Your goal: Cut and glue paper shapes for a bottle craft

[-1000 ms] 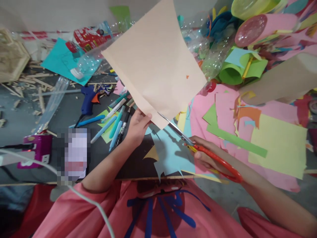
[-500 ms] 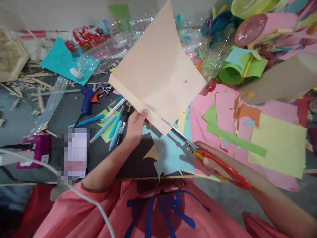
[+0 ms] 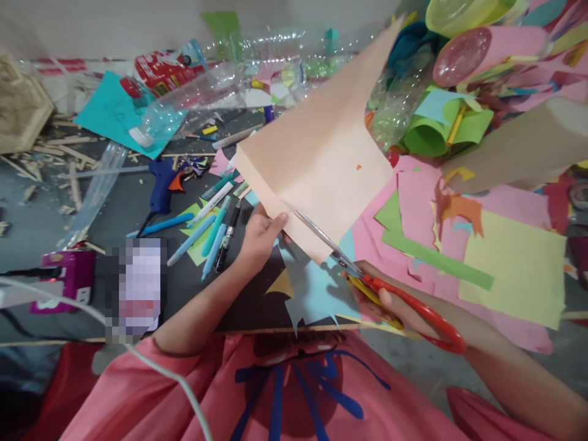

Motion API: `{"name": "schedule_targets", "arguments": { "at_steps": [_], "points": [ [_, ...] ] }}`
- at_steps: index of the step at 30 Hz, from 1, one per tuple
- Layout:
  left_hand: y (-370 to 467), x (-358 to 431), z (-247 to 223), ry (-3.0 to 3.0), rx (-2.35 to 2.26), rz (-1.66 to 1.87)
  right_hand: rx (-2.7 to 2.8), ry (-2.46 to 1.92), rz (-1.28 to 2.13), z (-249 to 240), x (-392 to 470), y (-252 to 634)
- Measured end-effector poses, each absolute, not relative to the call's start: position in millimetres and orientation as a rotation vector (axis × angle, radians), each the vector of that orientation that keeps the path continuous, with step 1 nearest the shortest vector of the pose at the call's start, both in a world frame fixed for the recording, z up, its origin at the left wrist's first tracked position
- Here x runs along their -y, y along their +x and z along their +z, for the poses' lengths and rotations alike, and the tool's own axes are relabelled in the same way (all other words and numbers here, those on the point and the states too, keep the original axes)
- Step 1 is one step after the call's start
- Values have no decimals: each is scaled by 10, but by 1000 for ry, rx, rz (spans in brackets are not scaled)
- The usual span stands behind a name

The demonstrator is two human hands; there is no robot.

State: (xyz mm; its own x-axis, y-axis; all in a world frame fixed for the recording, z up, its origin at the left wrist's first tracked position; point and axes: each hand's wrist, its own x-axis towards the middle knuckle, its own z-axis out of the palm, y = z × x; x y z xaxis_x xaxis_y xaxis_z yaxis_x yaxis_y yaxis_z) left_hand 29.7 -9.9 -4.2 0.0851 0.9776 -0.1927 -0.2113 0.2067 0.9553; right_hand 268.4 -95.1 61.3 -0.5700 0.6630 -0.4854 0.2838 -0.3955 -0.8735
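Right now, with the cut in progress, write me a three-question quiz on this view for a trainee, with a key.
1. What does the right hand hold?
A) a marker
B) the scissors
C) the glue gun

2. True or false: the left hand is clear of the peach sheet.

3. Fill the gap: the small mark on the sheet is ____ in colour.

Key: 1. B; 2. False, it holds the sheet near its lower edge; 3. orange.
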Motion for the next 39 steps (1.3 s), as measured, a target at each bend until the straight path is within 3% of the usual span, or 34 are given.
{"name": "schedule_targets", "arguments": {
  "at_steps": [18,39],
  "points": [
    [290,63,-57,857,-1012,1081,1214,-1372,2121,502,958,2533],
    [223,1,-67,836,-1247,1085,1614,-1401,1969,626,950,2741]
  ]
}}
